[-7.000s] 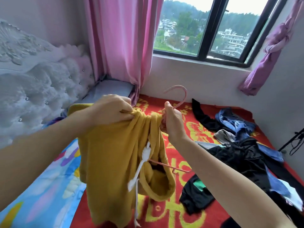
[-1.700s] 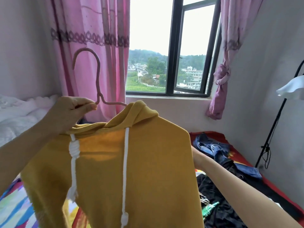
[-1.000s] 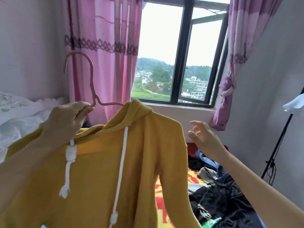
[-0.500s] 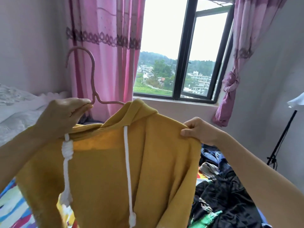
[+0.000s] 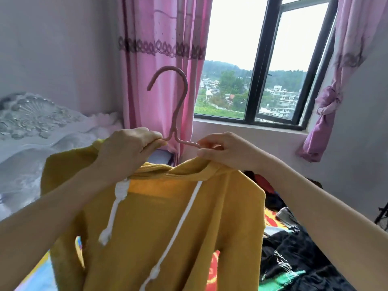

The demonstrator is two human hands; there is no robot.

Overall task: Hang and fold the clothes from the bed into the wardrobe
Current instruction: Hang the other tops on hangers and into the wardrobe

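Left hand grips the pink hanger just beside the foot of its hook, fingers curled round the wire. Right hand pinches the hanger's other arm where it runs into the collar. Between them the yellow hoodie hangs in front of me at six o'clock, its white drawstrings dangling and the hook upright at twelve. I read this as the tail of the hanging step: the garment is on the hanger and I am squaring its neckline. Other clothes lie heaped on the bed at four o'clock, not yet handled. No wardrobe shows in my view. The next move, I judge, calls for one hand to take the hook, a turn away from the window at one o'clock, and a rail to hang it on.
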